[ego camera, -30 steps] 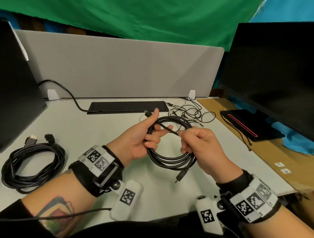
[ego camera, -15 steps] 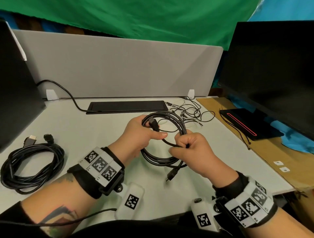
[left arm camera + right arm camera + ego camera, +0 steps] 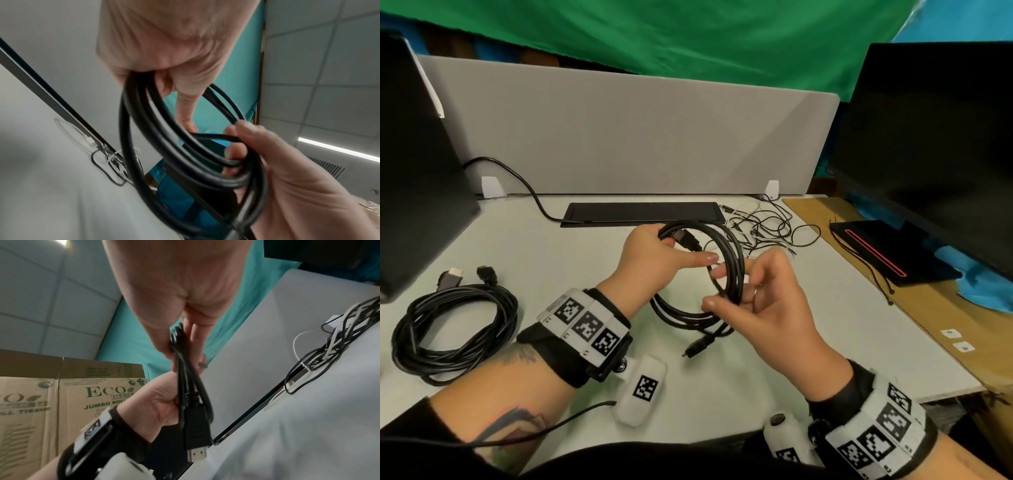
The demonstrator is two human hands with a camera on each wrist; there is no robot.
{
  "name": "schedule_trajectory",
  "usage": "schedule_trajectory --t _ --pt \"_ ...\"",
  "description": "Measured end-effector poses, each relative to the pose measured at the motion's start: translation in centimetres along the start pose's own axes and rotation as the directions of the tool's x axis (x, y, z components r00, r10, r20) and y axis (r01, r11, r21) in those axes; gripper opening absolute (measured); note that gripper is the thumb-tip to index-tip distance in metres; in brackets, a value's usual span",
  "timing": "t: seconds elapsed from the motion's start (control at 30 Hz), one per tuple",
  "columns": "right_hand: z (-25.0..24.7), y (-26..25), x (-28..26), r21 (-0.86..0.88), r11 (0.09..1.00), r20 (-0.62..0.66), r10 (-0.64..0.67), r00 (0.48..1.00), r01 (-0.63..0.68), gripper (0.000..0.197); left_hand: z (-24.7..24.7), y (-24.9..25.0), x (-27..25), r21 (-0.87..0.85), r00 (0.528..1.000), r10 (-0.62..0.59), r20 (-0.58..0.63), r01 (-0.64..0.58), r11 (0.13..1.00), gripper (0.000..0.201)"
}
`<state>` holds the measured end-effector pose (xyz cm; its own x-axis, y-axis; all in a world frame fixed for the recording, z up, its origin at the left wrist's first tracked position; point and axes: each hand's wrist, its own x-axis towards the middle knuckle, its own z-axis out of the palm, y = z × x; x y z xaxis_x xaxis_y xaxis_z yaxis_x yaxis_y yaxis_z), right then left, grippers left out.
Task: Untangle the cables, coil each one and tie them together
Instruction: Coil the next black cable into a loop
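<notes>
The black cable coil [image 3: 726, 274] is held up just above the desk [image 3: 571, 274], between both hands and in front of the person's chest. It looks light but springy: a fairly thick, smooth, rubbery jacket wound into several round loops that would likely spread open if let go, so the best hold is across the whole bundle of strands at once, not on 1 loop. The right hand [image 3: 770, 308] has its grip closed in a pinch, thumb and fingertips on a single loose strand that crosses the near side of the coil, with the other fingers curled behind the loops; that strand seems to be the tail being wrapped round the bundle, though the head view is too crowded to be sure. The left hand [image 3: 654, 260] has its fingers curled round the far top of the coil, thumb stretched across, clamping the loops together near 1 flat connector [image 3: 686, 240]. A second connector [image 3: 697, 347] dangles below the coil, hard and heavier than the cord, so it will swing. To the left on the desk lies a second, larger black coil [image 3: 453, 334] with 2 plugs at its top, well apart from the hands. Farther back, by the black tray [image 3: 640, 212], a thin tangle of black and white wires [image 3: 763, 226] lies loose: soft, limp, easy to snag.
</notes>
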<state>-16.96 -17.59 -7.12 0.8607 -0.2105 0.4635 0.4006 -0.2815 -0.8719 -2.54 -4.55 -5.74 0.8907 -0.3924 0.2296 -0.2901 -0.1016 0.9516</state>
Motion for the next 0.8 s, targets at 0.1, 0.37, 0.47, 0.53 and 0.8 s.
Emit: schedule_trajectory --t 0.1,0.37,0.47,0.53,0.8 --pt "-0.5 -0.2 0.2 0.083 0.996 -0.020 0.040 0.999 -0.038 0.051 0.6 0.0 -0.5 0.002 0.999 -0.001 0.046 0.001 1.000 0.029" --pt "-1.8 -0.5 1.4 -0.019 0.894 0.051 0.449 0.892 -0.448 0.049 1.7 -0.1 -1.3 -0.007 0.998 0.059 0.025 -0.059 0.998 0.036" --pt "-2.5 -0.6 1.5 0.028 0.847 0.126 0.524 0.842 -0.531 0.037 2.4 -0.2 -1.9 0.017 0.996 0.084 0.031 -0.084 0.996 0.044" --pt "-2.5 -0.4 1.5 0.039 0.847 0.118 0.523 0.844 -0.530 0.026 2.6 -0.3 -2.0 0.069 0.991 0.136 0.013 -0.137 0.988 0.051" --pt "-2.9 0.0 2.2 0.434 0.702 0.054 0.605 0.794 -0.565 0.039 1.6 1.3 -1.4 -0.133 0.973 -0.093 0.210 0.123 0.984 0.043"
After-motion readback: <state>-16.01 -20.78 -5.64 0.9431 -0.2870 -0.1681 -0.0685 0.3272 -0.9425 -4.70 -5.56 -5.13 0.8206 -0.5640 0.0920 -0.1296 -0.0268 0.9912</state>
